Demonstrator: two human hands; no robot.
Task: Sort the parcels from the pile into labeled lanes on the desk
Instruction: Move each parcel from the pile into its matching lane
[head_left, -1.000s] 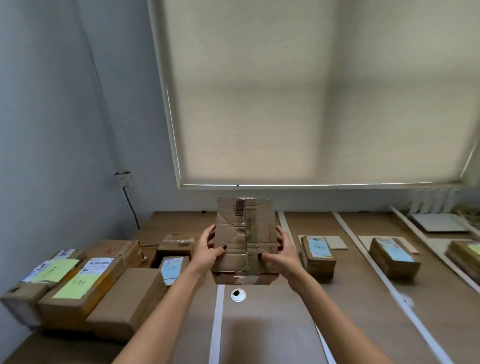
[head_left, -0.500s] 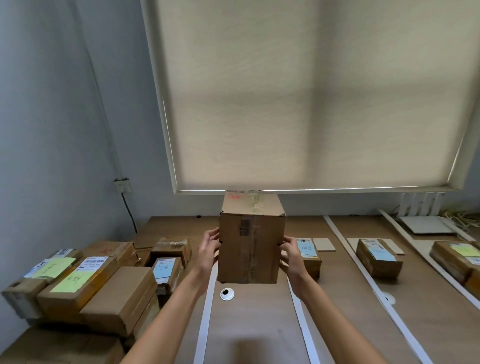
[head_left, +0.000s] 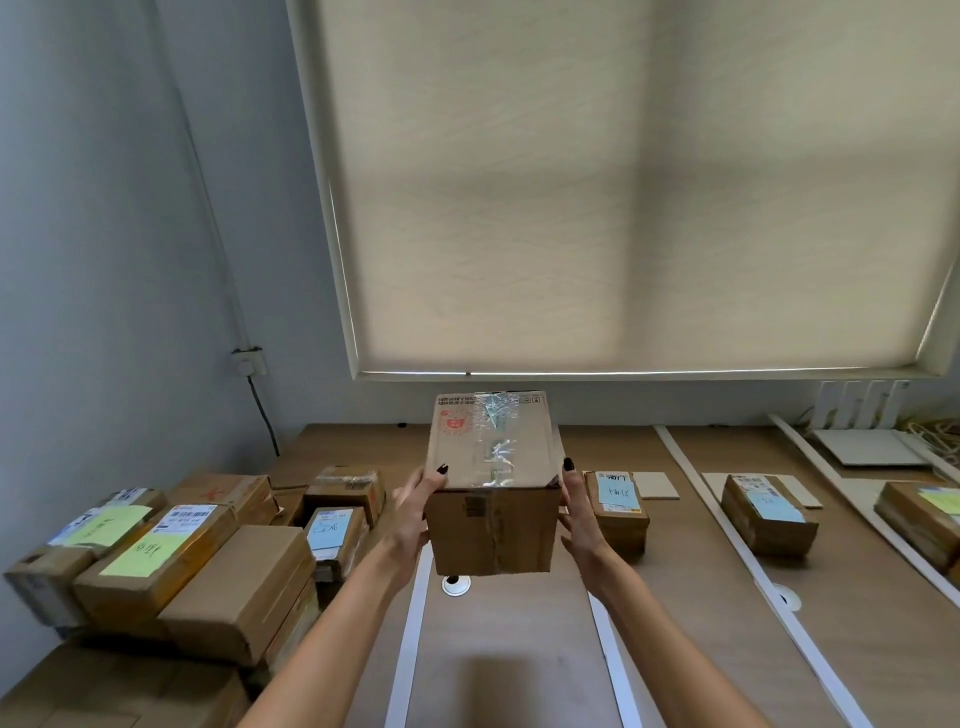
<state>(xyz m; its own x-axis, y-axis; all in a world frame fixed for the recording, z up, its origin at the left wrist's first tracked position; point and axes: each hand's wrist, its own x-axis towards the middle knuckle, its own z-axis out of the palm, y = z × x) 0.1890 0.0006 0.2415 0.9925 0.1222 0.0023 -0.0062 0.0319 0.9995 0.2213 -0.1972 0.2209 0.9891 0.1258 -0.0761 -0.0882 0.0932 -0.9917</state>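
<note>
A person holds a cardboard parcel in the air over the worktop, left hand and right hand each clasped on one side, thumbs hooked over the taped top. Both grips are taken up with this one box; neither is free. The parcel hangs above the lane bounded by two white tape strips, near the middle of the scene. No coloured note shows on the faces turned to the camera, so the step in hand looks like checking the box for its destination, and the sorting is judged to be at an early stage.

To the left, the pile of unsorted parcels is stacked deep, several topped with yellow-green or blue notes. To the right, a parcel with a blue note sits just beside the right hand in the next lane, with a blank card behind it. Farther right, a second blue-noted parcel occupies its own lane, and a yellow-noted parcel lies at the right edge.

The next move calls for finding the label, then lowering the box flat into the matching lane. The nearest sorted parcel would be in the way of a rightward swing, so the box would need to pass over it. A small cable grommet lies under the held box.
</note>
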